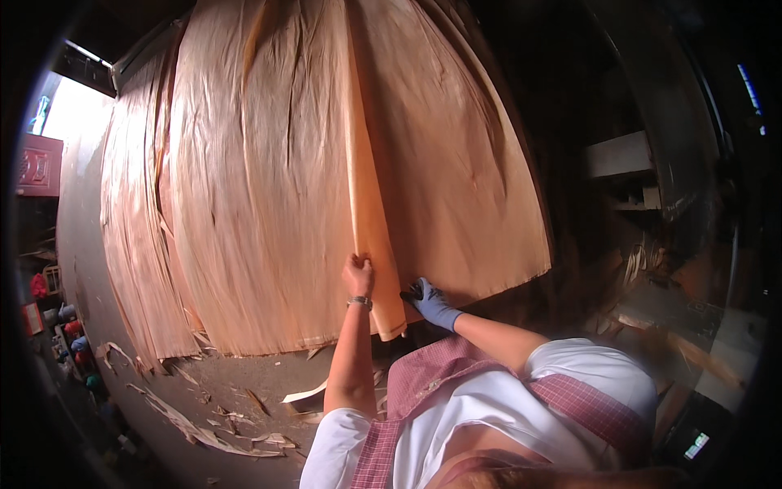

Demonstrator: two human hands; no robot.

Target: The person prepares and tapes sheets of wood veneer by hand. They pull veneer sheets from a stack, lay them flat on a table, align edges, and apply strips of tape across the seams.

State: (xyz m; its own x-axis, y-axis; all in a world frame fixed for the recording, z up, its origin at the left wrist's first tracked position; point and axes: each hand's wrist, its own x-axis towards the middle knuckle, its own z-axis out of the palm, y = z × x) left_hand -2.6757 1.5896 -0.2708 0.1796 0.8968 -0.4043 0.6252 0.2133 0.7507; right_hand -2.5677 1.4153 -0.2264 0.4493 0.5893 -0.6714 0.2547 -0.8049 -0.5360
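Large thin sheets of wood veneer (244, 204), pale orange-brown and wrinkled along their length, lie spread in front of me. My left hand (358, 275), bare with a watch at the wrist, is closed on the raised edge of a veneer sheet. That edge stands up as a narrow folded strip (376, 244) running away from me. My right hand (432, 303) wears a blue glove with dark fingers. It rests just right of the strip's near end, fingers stretched toward it. Shadow partly hides these fingertips, and contact with the veneer is unclear.
Torn veneer scraps (204, 436) litter the grey surface at the near left. Various coloured items (77, 342) stand along the far left side, below a red panel (39, 165). A pale block (619, 155) and more wood pieces (684, 346) are on the dim right side.
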